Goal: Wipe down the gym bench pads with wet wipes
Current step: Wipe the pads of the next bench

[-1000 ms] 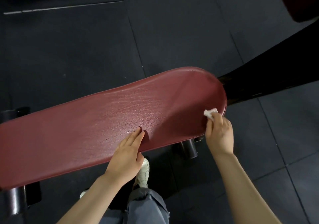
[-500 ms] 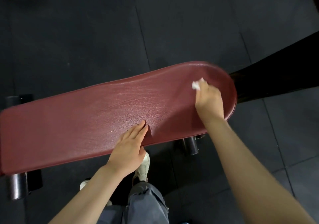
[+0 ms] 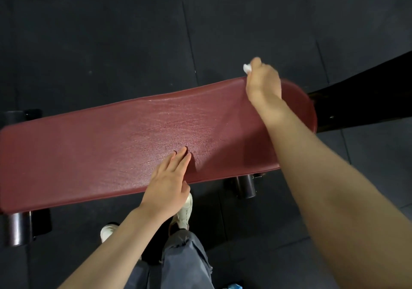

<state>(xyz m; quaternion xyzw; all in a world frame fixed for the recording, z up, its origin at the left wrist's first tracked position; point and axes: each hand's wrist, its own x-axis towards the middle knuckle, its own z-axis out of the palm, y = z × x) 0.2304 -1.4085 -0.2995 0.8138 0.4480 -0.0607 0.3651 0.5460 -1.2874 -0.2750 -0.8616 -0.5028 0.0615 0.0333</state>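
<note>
Bench pad: dark red, cracked vinyl, lying crosswise under both hands. Left hand: flat on the pad's near edge, fingers straight and together, holding nothing. Right hand: reaches over the pad's far edge near its rounded end, fingers curled around a crumpled white wet wipe, which sticks out beyond the fingertips. Black roller: under the pad, between the two forearms. White shoe: just below the left wrist.
</note>
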